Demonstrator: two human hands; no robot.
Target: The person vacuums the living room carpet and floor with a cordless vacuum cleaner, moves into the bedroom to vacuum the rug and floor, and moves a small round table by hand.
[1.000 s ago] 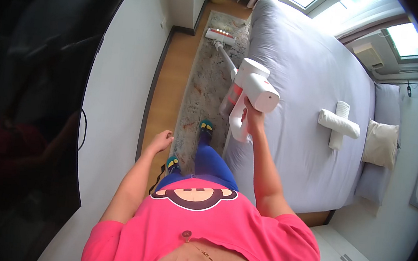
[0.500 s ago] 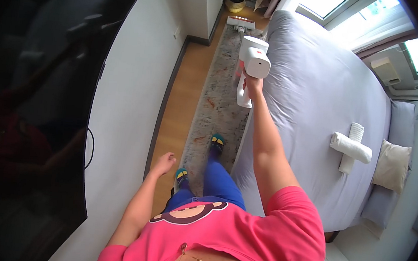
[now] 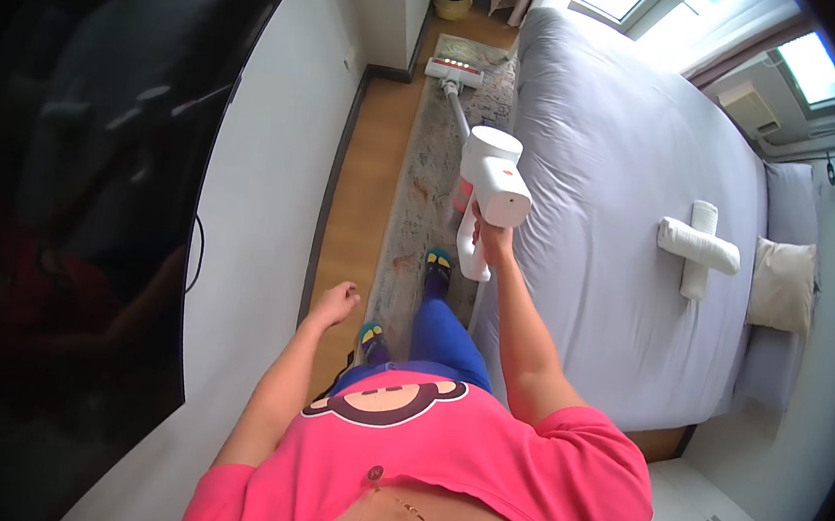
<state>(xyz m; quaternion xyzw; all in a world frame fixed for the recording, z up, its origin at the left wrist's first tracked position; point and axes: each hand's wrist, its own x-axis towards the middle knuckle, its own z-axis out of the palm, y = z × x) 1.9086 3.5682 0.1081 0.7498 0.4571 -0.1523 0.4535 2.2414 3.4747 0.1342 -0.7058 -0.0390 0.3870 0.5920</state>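
My right hand is wrapped round the handle of a white cordless vacuum cleaner, beside the edge of the bed. From its body a thin tube runs forward to the floor head, which rests on the patterned grey rug with a row of small lights showing. My left hand hangs over the wooden floor strip with its fingers loosely curled in and nothing visible in them.
The bed with a light sheet fills the right side, bearing crossed rolled towels and a cream pillow. A white wall and a large black screen line the left. A potted plant stands at the far end.
My right hand has drawn the vacuum cleaner back toward me, and its floor head has slid nearer along the rug. My left hand stays curled at my side, slightly higher in view.
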